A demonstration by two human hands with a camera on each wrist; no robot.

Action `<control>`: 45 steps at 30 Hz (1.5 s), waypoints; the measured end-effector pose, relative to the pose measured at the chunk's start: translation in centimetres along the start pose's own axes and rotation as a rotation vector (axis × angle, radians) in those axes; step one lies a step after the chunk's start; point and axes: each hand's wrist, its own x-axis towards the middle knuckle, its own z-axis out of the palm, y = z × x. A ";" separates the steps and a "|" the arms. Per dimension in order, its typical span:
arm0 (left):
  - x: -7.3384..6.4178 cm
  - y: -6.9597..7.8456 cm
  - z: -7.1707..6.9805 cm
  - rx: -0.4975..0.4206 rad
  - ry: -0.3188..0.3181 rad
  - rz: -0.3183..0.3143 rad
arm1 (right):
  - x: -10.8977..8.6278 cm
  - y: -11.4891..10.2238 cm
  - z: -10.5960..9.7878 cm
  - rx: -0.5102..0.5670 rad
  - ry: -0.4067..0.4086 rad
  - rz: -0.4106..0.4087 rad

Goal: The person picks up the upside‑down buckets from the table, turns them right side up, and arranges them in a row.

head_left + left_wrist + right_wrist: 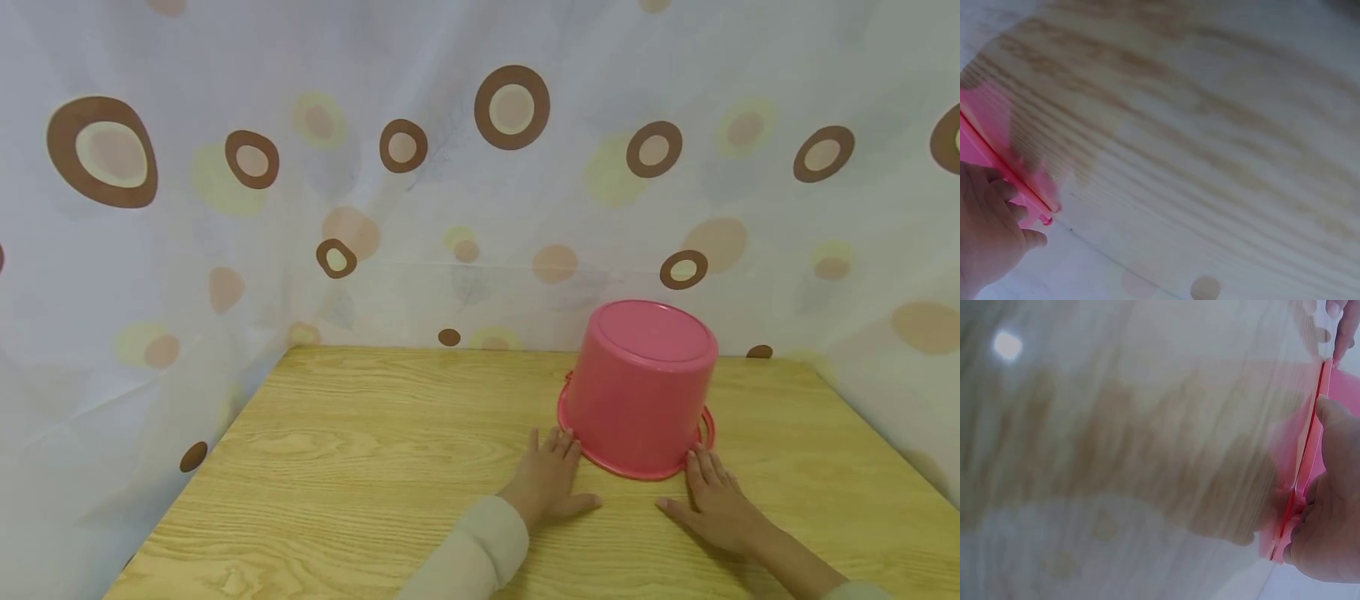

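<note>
A pink plastic bucket (639, 408) stands upside down on the wooden table (360, 467), its base facing up and its wide rim on the tabletop. My left hand (551, 482) touches the front left of the rim with fingers stretched forward and thumb out to the side. At the front right, my right hand (716, 506) has its straight fingers against the rim, thumb pointing inward. In the left wrist view, the left hand (991, 228) lies beside the rim. The right hand (1340, 481) appears along the rim in the right wrist view.
A red handle (708, 425) shows at the bucket's right side by the rim. Behind and on both sides of the table hangs a pale curtain (450, 200) with brown, peach and yellow spots. It meets the table's back edge close behind the bucket.
</note>
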 end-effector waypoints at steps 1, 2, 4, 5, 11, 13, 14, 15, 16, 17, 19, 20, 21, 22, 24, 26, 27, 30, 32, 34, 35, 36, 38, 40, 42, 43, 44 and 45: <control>0.0 -0.1 0.1 -0.005 -0.002 -0.001 | 0.1 0.0 0.0 0.008 -0.009 0.008; 0.0 -0.1 0.1 -0.009 -0.003 -0.002 | 0.2 -0.1 0.0 0.012 -0.011 0.013; 0.0 -0.2 0.1 -0.017 -0.006 -0.001 | 0.3 -0.2 0.1 0.020 -0.014 0.022; -0.1 -0.2 0.1 -0.016 -0.008 0.000 | 0.3 -0.2 0.1 0.030 -0.016 0.028; -0.5 -0.3 0.0 -0.003 -0.012 0.012 | 0.5 -0.6 0.1 0.054 -0.027 0.045; -0.5 -0.4 0.1 0.008 -0.007 0.013 | 0.6 -0.6 0.1 0.050 -0.025 0.044; -0.5 -0.4 0.2 0.013 -0.004 0.012 | 0.6 -0.7 0.1 0.049 -0.024 0.042; -0.5 -0.5 0.2 0.015 0.001 0.012 | 0.7 -0.8 0.1 0.045 -0.020 0.039; -0.6 -0.5 0.3 0.016 0.005 0.012 | 0.7 -0.8 0.1 0.043 -0.017 0.037; -0.6 -0.5 0.4 0.021 0.009 0.013 | 0.7 -0.8 0.2 0.044 -0.016 0.035; -0.7 -0.5 0.5 0.027 0.020 0.017 | 0.7 -0.9 0.2 0.047 -0.014 0.032; -0.7 -0.4 0.6 0.031 0.024 0.020 | 0.8 -0.9 0.2 0.050 -0.012 0.029; -0.8 -0.4 0.6 0.033 0.026 0.021 | 0.8 -0.9 0.2 0.053 -0.011 0.027; -0.9 -0.4 0.7 0.040 0.029 0.024 | 0.8 -0.9 0.3 0.054 -0.011 0.026; -1.0 -0.4 0.7 0.054 0.030 0.027 | 0.9 -0.9 0.3 0.049 -0.006 0.023; -1.2 -0.5 0.7 0.061 0.028 0.029 | 0.9 -0.9 0.4 0.040 0.002 0.018; -1.2 -0.5 0.7 0.062 0.026 0.029 | 0.9 -1.0 0.4 0.035 0.006 0.017; -1.3 -0.6 0.7 0.047 0.023 0.026 | 0.8 -1.1 0.5 0.023 0.016 0.007; -1.4 -0.7 0.7 0.032 0.021 0.026 | 0.6 -1.2 0.5 0.019 0.015 0.003; -1.4 -0.9 0.7 0.030 0.022 0.021 | 0.5 -1.3 0.5 0.015 0.009 0.000; -1.4 -1.0 0.7 0.030 0.023 0.020 | 0.4 -1.3 0.5 0.020 0.003 0.003; -1.3 -1.0 0.6 0.035 0.022 0.018 | 0.4 -1.3 0.5 0.021 0.002 0.002; -1.3 -1.2 0.5 0.040 0.022 0.014 | 0.3 -1.2 0.5 0.022 -0.003 0.001; -1.2 -1.4 0.4 0.039 0.022 0.009 | 0.2 -1.2 0.5 0.019 -0.003 -0.001; -1.1 -1.5 0.3 0.032 0.018 0.001 | 0.1 -1.3 0.5 0.012 -0.001 -0.005; -1.0 -1.5 0.2 0.028 0.022 -0.003 | 0.0 -1.3 0.5 0.007 0.000 -0.007; -0.9 -1.6 0.3 0.025 0.021 -0.009 | 0.0 -1.3 0.5 0.002 0.002 -0.011; -0.8 -1.7 0.3 0.022 0.021 -0.015 | -0.1 -1.3 0.5 -0.001 0.003 -0.013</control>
